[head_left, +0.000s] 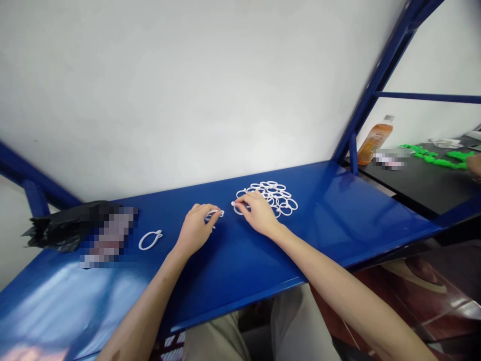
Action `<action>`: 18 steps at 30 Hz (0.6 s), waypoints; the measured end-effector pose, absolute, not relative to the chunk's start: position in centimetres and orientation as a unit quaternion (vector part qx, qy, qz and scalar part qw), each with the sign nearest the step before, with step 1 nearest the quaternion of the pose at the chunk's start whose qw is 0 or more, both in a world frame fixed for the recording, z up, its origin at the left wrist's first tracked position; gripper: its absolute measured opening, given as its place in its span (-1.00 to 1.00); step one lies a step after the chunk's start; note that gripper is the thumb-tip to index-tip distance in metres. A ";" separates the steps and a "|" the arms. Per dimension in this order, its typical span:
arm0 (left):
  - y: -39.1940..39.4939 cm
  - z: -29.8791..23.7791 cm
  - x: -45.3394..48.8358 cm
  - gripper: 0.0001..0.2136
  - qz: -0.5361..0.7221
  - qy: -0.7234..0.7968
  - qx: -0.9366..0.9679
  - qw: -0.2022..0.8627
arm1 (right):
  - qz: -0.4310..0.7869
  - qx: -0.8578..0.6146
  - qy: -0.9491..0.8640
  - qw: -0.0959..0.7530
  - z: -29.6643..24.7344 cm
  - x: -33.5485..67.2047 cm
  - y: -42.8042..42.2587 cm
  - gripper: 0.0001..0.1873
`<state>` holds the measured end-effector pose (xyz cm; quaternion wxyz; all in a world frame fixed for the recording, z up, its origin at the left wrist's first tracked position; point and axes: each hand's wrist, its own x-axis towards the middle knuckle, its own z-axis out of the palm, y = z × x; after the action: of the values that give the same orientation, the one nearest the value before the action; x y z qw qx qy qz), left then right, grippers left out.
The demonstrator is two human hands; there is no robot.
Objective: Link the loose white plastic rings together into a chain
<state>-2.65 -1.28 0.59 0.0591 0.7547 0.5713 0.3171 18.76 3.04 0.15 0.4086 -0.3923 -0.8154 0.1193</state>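
Blue table [240, 268] bears white rings [280, 194]

They cluster by the right hand [259, 210], probably for easy reach. That hand's fingertips nearly meet at a knob [233, 203]; whether they grip is unclear. The left hand [195, 228] pinches 1 ring [221, 213], knob outward. Slim, smooth, they look plastic; 1 lone ring [159, 234] lies left.

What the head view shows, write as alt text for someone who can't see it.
A person's left hand holds a white loop over a blue table while the right hand touches the edge of a cluster of similar loops. Left of the hands, a lone loop lies near a black bag; at right, a bottle stands on a black table.
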 end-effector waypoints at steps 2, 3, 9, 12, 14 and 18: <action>-1.4 0.5 -2.5 -0.80 0.294 0.570 0.766 0.055 | 0.116 -0.402 -0.797 0.436 0.3 19.1 3.4 -0.89; -1.4 0.5 -2.5 -0.80 0.282 0.569 0.770 0.052 | 0.117 -0.406 -0.788 0.448 0.4 19.3 3.6 -0.89; -1.3 0.2 -2.4 -0.80 0.259 0.570 0.779 0.043 | 0.121 -0.444 -0.748 0.479 0.9 21.2 5.1 -0.84; -1.4 0.3 -2.4 -0.78 0.255 0.571 0.779 0.042 | 0.093 -0.447 -0.758 0.465 0.6 22.2 5.8 -0.88; -1.4 0.3 -2.3 -0.78 0.252 0.572 0.779 0.043 | 0.066 -0.450 -0.772 0.444 0.2 22.6 6.1 -0.91; -1.4 0.1 -2.2 -0.80 0.252 0.569 0.782 0.048 | 0.035 -0.461 -0.794 0.395 -0.4 23.0 6.7 -0.90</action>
<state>-2.18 -1.40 0.06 0.0475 0.7815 0.5686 0.2522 22.98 6.67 -0.44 0.3949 -0.4612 -0.7938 0.0347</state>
